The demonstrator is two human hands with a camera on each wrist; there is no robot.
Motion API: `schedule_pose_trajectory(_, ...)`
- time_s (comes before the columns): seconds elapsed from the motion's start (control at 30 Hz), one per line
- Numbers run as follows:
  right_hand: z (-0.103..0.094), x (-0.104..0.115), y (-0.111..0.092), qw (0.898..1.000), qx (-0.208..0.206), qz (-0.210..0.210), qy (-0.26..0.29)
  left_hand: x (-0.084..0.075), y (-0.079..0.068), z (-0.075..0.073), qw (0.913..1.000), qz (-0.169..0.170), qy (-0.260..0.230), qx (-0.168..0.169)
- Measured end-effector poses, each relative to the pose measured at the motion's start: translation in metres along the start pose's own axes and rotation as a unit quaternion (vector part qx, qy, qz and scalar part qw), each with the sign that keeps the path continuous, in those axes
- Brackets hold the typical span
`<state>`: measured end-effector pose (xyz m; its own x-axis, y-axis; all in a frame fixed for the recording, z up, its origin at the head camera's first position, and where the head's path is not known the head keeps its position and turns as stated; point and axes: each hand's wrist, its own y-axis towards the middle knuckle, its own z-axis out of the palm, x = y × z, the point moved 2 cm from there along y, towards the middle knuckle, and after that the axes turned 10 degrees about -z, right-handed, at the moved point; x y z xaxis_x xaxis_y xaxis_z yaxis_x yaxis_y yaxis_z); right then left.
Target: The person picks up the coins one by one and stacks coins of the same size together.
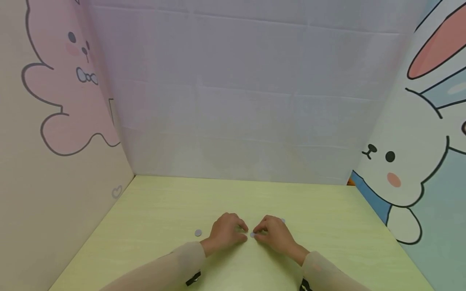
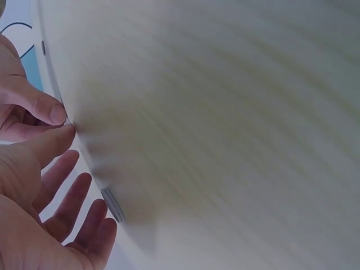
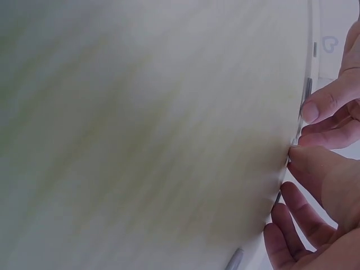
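My right hand (image 1: 274, 235) pinches a small silver-grey coin-like disc (image 1: 252, 235) between thumb and fingertips, low over the table. Facing it, my left hand (image 1: 227, 231) has its thumb and fingers bent with a gap between them and nothing held. The left thumb tip comes close to the right hand's fingertips in the left wrist view. Near the left hand's other fingers, a short stack of grey discs (image 2: 113, 205) stands on the table. Left of that hand, a grey disc (image 1: 198, 233) lies on the table. Another grey disc (image 1: 282, 220) shows partly behind the right hand.
The pale yellow-green tabletop (image 1: 174, 202) stretches around both hands. A white back wall (image 1: 233, 101) closes off its far edge. Side panels with a pink bear drawing (image 1: 73, 93) and a white rabbit drawing (image 1: 407, 169) stand left and right.
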<state>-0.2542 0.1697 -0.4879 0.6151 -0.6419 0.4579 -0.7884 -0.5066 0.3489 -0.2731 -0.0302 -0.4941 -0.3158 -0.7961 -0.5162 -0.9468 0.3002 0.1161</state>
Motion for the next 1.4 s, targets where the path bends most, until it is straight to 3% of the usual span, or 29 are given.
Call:
schedule_pose_trajectory(0.83, -0.001, 0.0, -0.001, 1.0, 0.008, 0.005, 0.008, -0.012, 0.001, 0.008, 0.9995, -0.001, 0.014, -0.029)
schedule_pose_trajectory(1.1, -0.014, -0.013, -0.004, 0.999, -0.027, 0.017, -0.027, -0.013, 0.0, 0.008, 0.9993, 0.0, 0.011, -0.036)
schedule_pose_trajectory(1.4, -0.019, -0.026, 0.002, 0.999, 0.003, 0.028, -0.015, -0.014, -0.001, 0.005, 0.9994, -0.005, 0.011, -0.031)
